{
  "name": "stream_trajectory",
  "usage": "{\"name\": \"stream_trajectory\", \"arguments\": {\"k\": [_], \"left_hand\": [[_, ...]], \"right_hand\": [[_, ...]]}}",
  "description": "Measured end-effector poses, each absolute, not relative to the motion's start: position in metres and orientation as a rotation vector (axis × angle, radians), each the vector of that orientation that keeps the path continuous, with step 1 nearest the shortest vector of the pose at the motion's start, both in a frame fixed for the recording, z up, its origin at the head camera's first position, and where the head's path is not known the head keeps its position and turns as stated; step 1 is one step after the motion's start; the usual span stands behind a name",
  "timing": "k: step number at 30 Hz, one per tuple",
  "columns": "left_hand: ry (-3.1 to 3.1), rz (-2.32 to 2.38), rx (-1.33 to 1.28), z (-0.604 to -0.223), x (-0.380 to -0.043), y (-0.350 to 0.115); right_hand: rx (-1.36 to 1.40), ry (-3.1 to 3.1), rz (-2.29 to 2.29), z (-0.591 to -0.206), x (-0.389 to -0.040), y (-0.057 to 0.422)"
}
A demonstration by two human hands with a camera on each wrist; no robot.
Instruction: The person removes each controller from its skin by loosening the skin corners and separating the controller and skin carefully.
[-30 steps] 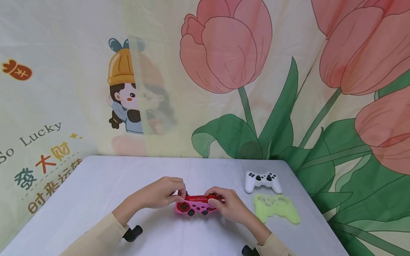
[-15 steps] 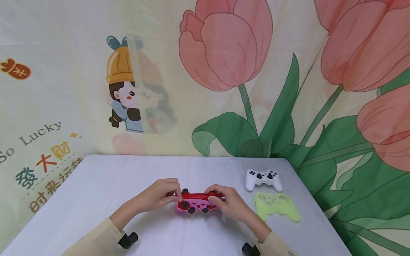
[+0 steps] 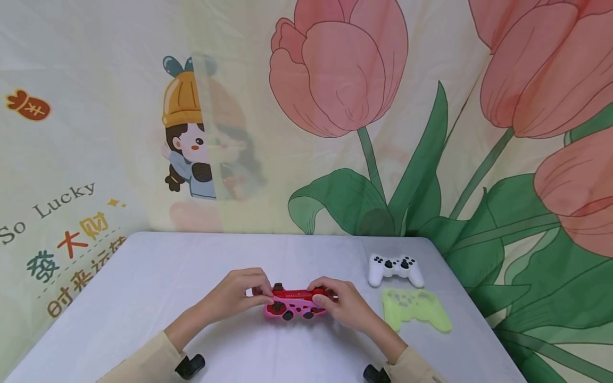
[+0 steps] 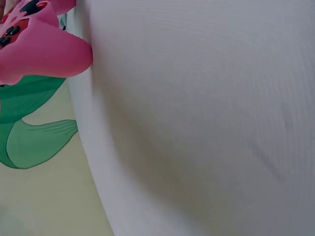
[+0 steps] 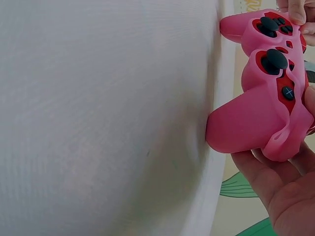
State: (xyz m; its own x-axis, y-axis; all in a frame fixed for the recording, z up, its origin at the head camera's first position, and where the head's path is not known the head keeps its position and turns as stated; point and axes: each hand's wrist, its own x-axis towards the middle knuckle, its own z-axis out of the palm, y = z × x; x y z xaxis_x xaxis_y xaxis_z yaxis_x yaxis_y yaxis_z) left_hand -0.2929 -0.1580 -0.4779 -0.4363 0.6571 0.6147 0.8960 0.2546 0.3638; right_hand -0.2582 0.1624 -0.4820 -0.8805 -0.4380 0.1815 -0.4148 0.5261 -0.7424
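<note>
A red game controller (image 3: 293, 293) with black sticks sits partly inside a pink silicone cover (image 3: 299, 307), its red top edge bare in the head view. My left hand (image 3: 241, 291) pinches the cover's upper left edge between thumb and fingers. At the opposite end, my right hand (image 3: 349, 306) grips the controller, thumb on the near side and fingers over the top. In the right wrist view the cover (image 5: 248, 120) is bunched near the right buttons, its handles toward the table. Only a pink handle (image 4: 56, 56) and some buttons show in the left wrist view.
A white game controller (image 3: 395, 269) lies at the back right of the white-clothed table (image 3: 172, 271). In front of it lies a flat, pale green silicone cover (image 3: 415, 309). A printed curtain (image 3: 230, 213) hangs behind the table.
My left fingers have slid off the controller's upper left corner toward its left edge, exposing a black trigger there. My right hand keeps its hold, nearly still.
</note>
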Motion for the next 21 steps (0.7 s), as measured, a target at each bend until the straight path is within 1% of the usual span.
{"name": "stream_trajectory", "arguments": {"k": [13,21], "left_hand": [[-2.24,-0.998,-1.482,-0.477,-0.294,-0.17],[-2.245,-0.994,-1.443,-0.485,-0.298,-0.168]], "right_hand": [[-0.742,2.725,-1.307,-0.482,-0.259,0.161],[-0.744,2.729,-1.321,-0.484,-0.259,0.161]]}}
